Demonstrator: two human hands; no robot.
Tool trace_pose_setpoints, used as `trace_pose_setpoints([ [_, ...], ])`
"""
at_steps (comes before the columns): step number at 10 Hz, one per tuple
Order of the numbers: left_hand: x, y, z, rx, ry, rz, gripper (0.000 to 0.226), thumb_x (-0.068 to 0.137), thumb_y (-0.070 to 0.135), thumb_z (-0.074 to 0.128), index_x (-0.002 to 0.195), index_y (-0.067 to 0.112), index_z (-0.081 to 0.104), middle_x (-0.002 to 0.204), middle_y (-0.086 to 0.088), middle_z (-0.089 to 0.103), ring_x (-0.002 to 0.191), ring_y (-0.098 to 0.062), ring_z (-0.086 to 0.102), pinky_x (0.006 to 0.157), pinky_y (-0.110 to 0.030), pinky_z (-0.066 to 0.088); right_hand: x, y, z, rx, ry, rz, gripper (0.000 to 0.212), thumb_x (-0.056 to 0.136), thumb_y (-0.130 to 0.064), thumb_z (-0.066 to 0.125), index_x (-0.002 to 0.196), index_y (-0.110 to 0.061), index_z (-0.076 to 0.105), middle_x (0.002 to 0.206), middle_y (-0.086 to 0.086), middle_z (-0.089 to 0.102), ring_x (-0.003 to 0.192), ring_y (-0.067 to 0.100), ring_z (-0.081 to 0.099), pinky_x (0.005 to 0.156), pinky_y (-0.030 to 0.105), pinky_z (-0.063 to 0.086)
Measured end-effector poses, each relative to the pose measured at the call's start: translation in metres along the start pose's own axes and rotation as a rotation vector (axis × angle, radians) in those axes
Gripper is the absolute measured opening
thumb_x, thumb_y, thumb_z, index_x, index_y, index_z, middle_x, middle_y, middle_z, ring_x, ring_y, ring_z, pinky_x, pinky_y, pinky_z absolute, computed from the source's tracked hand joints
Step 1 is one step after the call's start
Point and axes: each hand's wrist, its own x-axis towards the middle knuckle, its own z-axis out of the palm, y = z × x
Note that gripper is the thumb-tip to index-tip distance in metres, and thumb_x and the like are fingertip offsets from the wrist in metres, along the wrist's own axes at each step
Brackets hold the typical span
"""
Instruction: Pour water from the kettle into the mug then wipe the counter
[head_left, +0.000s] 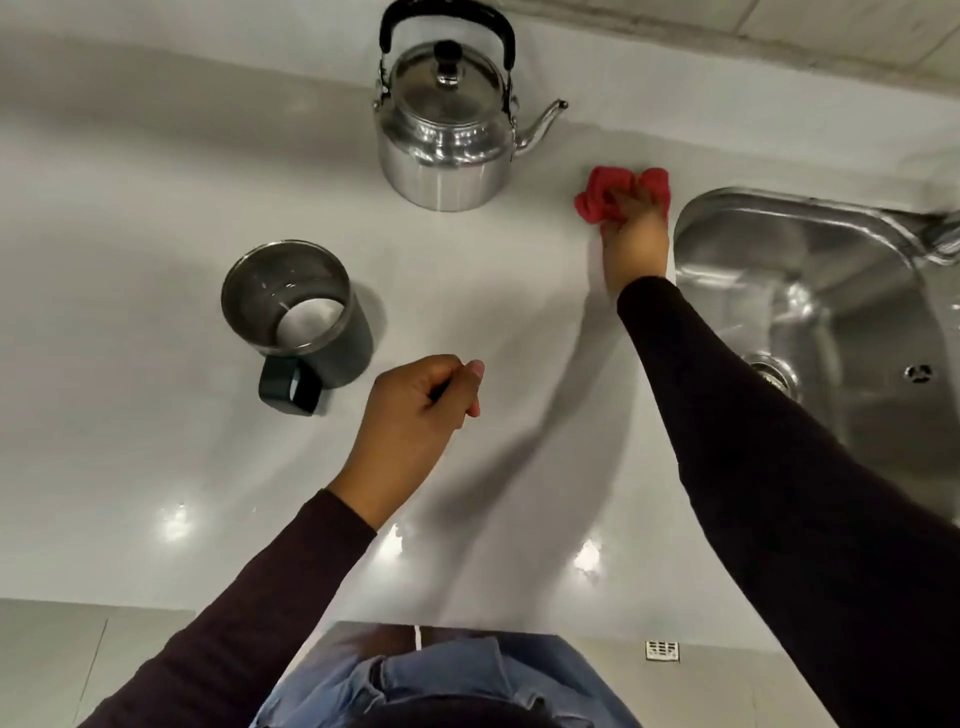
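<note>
A shiny steel kettle (444, 140) with a black handle stands upright at the back of the white counter (130, 364), its spout pointing right. A dark mug (301, 317) with a steel inside stands left of centre, handle toward me. My right hand (636, 239) presses a crumpled red cloth (602, 195) onto the counter, right of the kettle and just left of the sink. My left hand (421, 410) hovers over the counter right of the mug, fingers curled into a loose fist with nothing in it.
A steel sink (810, 312) with a drain is set into the counter at the right. A tiled wall runs along the back. The counter's front edge is close to my body at the bottom.
</note>
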Motion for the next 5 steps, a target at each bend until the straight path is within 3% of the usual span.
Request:
trace_pose_setpoints([
  [2,-0.003,0.003,0.002,0.028,0.069,-0.015,0.04,0.087,0.033,0.052,0.05,0.017,0.053,0.061,-0.009,0.056,0.055,-0.019,0.052,0.055,-0.015,0.039,0.063,0.017,-0.003,-0.04,0.01,0.072,0.042,0.083,-0.015,0.046,0.122,-0.02,0.061,0.138,0.013,0.05,0.131,0.029,0.04,0.114,0.038,0.03],
  [5,-0.001,0.011,-0.008,0.032,-0.03,-0.016,0.039,0.089,0.027,0.054,0.052,0.017,0.055,0.051,0.0,0.051,0.05,-0.008,0.049,0.053,-0.011,0.037,0.074,-0.001,-0.021,-0.271,-0.215,0.085,0.049,0.084,-0.031,0.039,0.125,-0.007,0.049,0.135,0.02,0.047,0.125,0.039,0.043,0.109,0.046,0.035],
])
